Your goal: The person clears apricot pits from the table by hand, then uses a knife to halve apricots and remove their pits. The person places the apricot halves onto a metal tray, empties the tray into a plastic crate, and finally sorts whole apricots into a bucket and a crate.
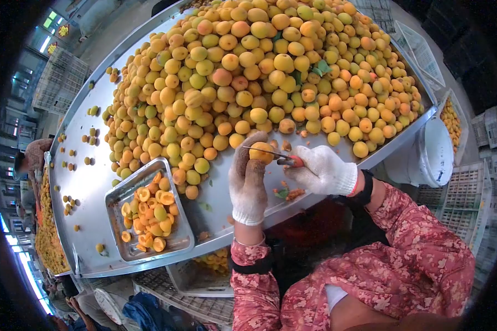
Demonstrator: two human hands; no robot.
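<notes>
My left hand (247, 179), in a worn white glove, holds an orange apricot (261, 151) at its fingertips. My right hand (321, 170), also gloved, grips a small knife (284, 158) with a red handle. The thin blade lies across the apricot. Both hands hover over the near edge of a steel table (94, 182). A huge heap of yellow and orange apricots (259, 71) covers the table behind my hands. Left of my left hand sits a metal tray (179, 240) with several halved apricots in it.
Pits and scraps (288, 193) lie on the steel under my hands. A white bucket (428, 157) stands off the table's right edge, with plastic crates (461, 198) beyond it. Another crate (199, 276) sits beneath the table. A person (30, 160) works at far left.
</notes>
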